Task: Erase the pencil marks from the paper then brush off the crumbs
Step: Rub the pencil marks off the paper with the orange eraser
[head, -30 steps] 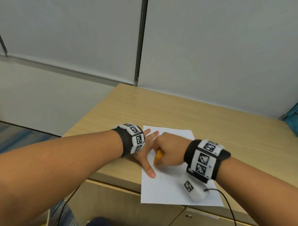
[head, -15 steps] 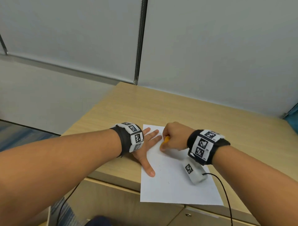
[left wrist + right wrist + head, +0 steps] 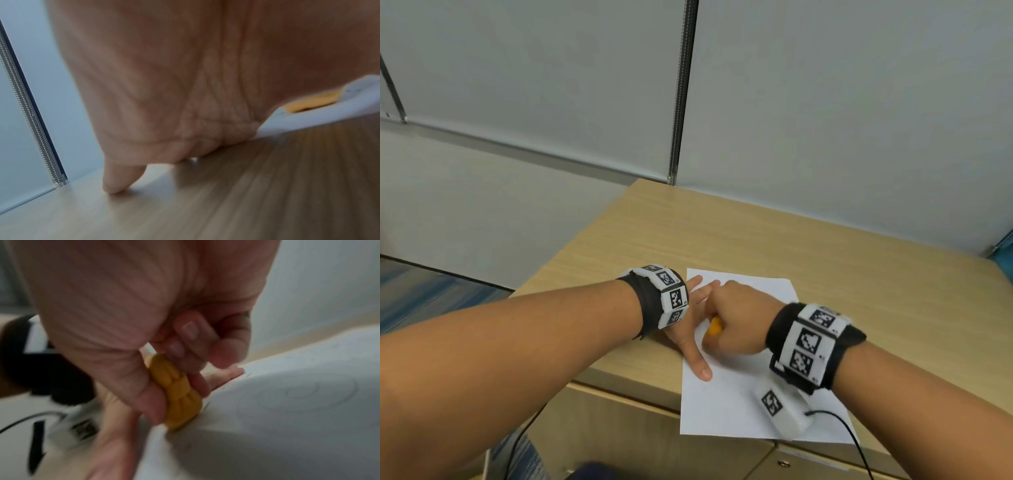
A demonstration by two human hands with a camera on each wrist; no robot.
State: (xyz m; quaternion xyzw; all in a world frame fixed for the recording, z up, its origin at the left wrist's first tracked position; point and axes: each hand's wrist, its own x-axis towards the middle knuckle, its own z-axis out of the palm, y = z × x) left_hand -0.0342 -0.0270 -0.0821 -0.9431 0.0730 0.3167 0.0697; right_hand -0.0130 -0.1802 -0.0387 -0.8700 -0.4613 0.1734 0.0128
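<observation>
A white sheet of paper (image 3: pixel 736 404) lies at the near edge of the wooden desk (image 3: pixel 756 240). My left hand (image 3: pixel 688 329) lies flat with fingers spread on the sheet's left edge, pressing it down. My right hand (image 3: pixel 736 325) grips a yellow-orange eraser (image 3: pixel 714 326) and presses its lower end onto the paper beside the left hand. In the right wrist view the eraser (image 3: pixel 176 395) is pinched between thumb and fingers, and faint circular pencil lines (image 3: pixel 302 394) show on the paper (image 3: pixel 287 426). The left wrist view shows my palm (image 3: pixel 185 81) on the desk and the eraser (image 3: pixel 312 104) past it.
A white tagged wrist camera (image 3: pixel 780 407) with a black cable (image 3: pixel 856 442) hangs under my right wrist over the paper. The desk's front edge with a drawer (image 3: pixel 784 464) is right below the sheet. Grey wall panels (image 3: pixel 825 120) stand behind the desk.
My right hand slid the eraser toward the far end of the paper, then back toward me. The left hand stayed flat on the sheet's edge.
</observation>
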